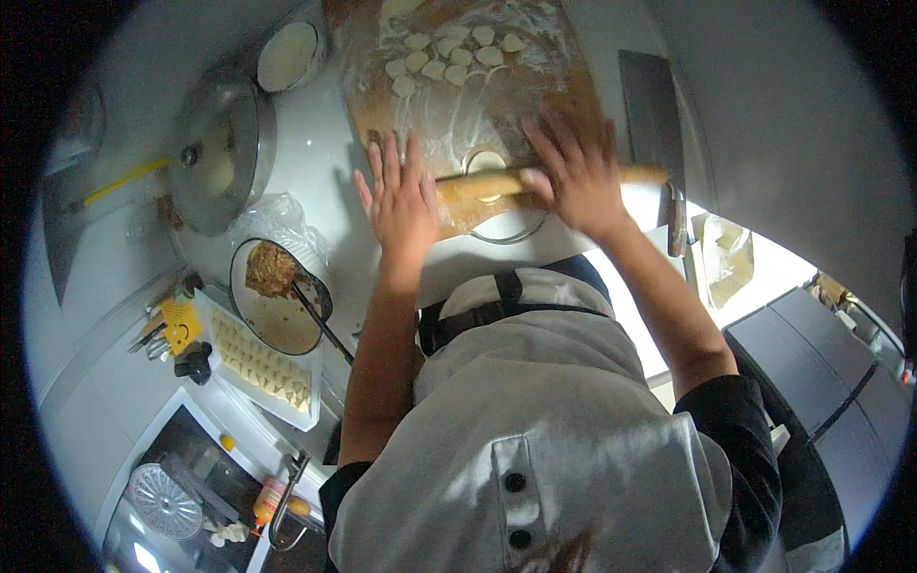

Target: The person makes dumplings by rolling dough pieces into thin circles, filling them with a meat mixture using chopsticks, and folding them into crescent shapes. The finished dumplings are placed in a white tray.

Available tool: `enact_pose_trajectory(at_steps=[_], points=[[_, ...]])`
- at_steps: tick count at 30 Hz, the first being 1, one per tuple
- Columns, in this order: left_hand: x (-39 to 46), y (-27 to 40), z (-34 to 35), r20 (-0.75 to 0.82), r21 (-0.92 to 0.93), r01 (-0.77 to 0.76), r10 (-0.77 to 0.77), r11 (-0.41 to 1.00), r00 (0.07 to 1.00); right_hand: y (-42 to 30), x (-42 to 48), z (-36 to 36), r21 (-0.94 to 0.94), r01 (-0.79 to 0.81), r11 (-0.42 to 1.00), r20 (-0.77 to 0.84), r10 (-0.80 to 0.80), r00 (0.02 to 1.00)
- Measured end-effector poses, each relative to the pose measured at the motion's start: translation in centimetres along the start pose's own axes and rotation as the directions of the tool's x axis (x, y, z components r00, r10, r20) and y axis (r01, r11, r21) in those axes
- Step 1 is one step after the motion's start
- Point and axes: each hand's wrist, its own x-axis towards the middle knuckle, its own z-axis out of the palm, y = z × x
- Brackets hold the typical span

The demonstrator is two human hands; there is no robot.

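Observation:
A wooden rolling pin (481, 185) lies across a round dough wrapper (486, 162) near the close edge of a floured wooden board (458, 114). My left hand (402, 204) rests flat at the pin's left end, fingers spread. Over its right part lies my right hand (579, 175), palm down with fingers extended and slightly blurred; the pin's tip shows beyond it. Several small flattened dough pieces (456, 74) are grouped on the far half of the board. Below the board's near edge shows a round white rim (510, 228), mostly covered.
A cleaver (650, 107) lies right of the board. At left are a lidded pot (218, 154), a white bowl (288, 57), a dish of filling (272, 268) with chopsticks (322, 324), crumpled plastic (283, 222) and a tray of dumplings (261, 358). A sink (193, 465) lies lower left.

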Motion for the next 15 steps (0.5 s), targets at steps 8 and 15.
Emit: enact_pose_trajectory(at_steps=[8, 15], points=[[5.9, 3.5, -1.0, 0.088, -0.503, -0.179, 0.257, 0.845, 0.963, 1.5, 3.7, 0.3, -0.037, 0.001, 0.999, -0.123, -0.005, 0.992], [4.7, 4.4, -0.2, 0.187, -0.584, -0.089, 0.24, 0.807, 0.953, 0.0, -3.1, -2.5, 0.125, -0.006, 0.992, 0.1, -0.007, 0.995]])
